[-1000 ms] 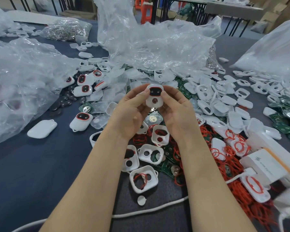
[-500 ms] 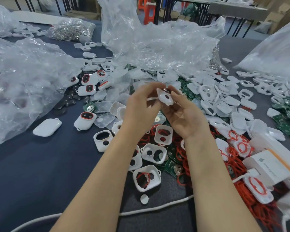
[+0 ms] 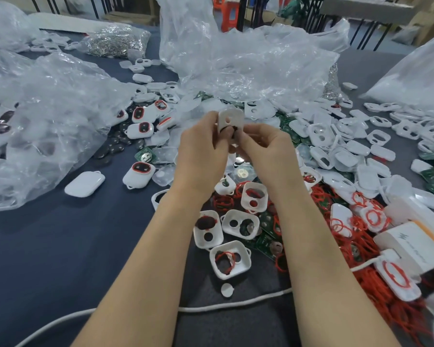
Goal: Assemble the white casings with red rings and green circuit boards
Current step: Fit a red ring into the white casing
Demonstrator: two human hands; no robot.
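A dark table [image 3: 60, 246] fills the view. Crumpled clear bags [image 3: 35, 121] lie on its left, far-centre and far-right parts. A spread of loose casings [image 3: 336, 136] covers the right, with green boards [image 3: 266, 236] showing among them. A tangle of red rings [image 3: 376, 284] lies near right. A white box [image 3: 411, 246] sits on that tangle, and a white cable [image 3: 236, 305] runs left from it across the near table.

The left hand [image 3: 200, 151] and right hand [image 3: 266, 146] meet above the middle of the table, both gripping one casing [image 3: 232, 118]. Their fingers are curled and clamped on its near end, with the thumbs on its face. The casing stands on end, its long axis running near to far and leaning slightly right. Its face is turned toward the camera. Its small round hole is at the free far end, and the near end is hidden by fingers.

Below the forearms lie four open casings [image 3: 229, 262], hollow side up, some with rings in them. Finished casings [image 3: 138, 172] with red-rimmed windows lie to the left, and a plain white lid [image 3: 84, 184] lies just beyond them. A small white disc [image 3: 227, 289] lies just near of the nearest open casing.
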